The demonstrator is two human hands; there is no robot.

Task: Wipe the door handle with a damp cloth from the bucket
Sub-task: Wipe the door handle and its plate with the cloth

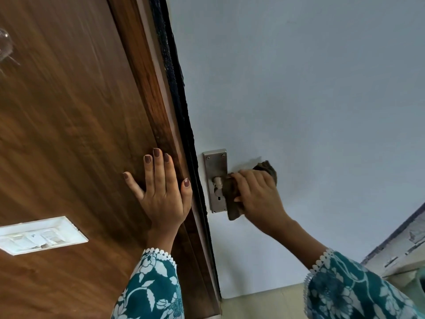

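A right hand [257,194] closes its fingers [240,178] around a soft, limp brown cloth [232,201], likely best bunched firmly, over the rigid door handle [217,181], while the left hand [161,192] lies spread on the wooden frame [92,134].

A brown wooden panel [69,139] with visible grain fills the area to the left of the hands. On it, low and to the left of the hands, sits a white switch plate [39,234]. A dark strip [181,116] runs along the edge of the panel, between the two hands. To the right and above the hands is a pale blue-grey painted surface [310,88], evenly lit. Below the hands a beige floor [264,302] is seen.
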